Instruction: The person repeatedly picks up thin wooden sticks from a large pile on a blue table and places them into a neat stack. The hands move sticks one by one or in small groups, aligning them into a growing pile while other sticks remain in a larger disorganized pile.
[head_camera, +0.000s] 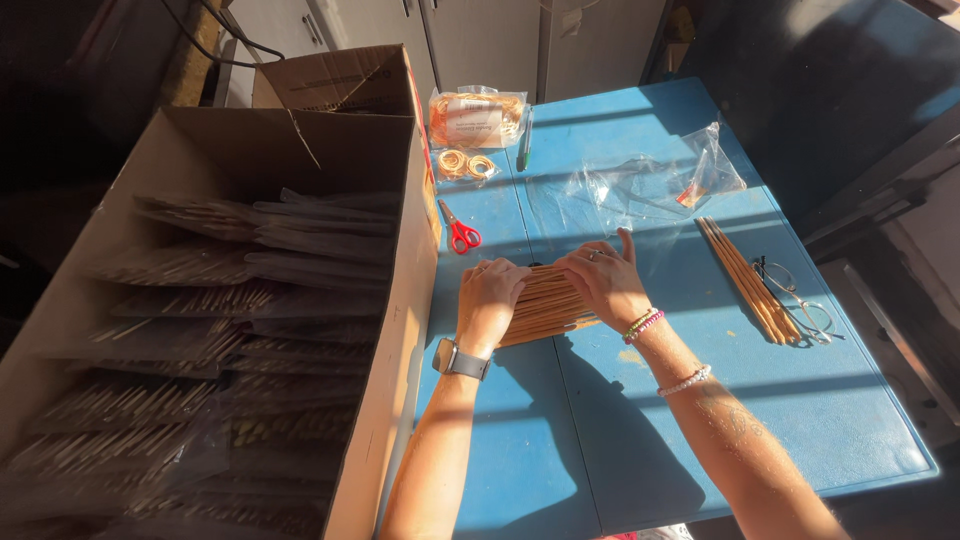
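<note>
Both hands rest on one bundle of wooden sticks, which lies flat on the blue table, near its middle and just right of the large cardboard box. The left hand covers the bundle's left end, fingers curled down over it; the wrist carries a grey watch. The right hand presses on the right end, palm down, with one finger stretched away from the body. The hands sit close together, each closed on the bundle, with the sticks showing between them. Bead bracelets circle the right wrist.

Packages and markings:
- The large cardboard box stands open at the left, filled with clear packets of sticks laid in overlapping rows.
- A second, smaller cardboard box stands behind it, with a red strip along its right edge.
- A clear bag of rubber bands with a pale rectangular label lies at the far edge of the table; loose rubber bands lie in front of it.
- An empty clear plastic bag with a small red patch lies beyond the right hand.

Red-handled scissors lie just beyond the left hand. A loose row of sticks lies to the right, beside a pair of glasses.
</note>
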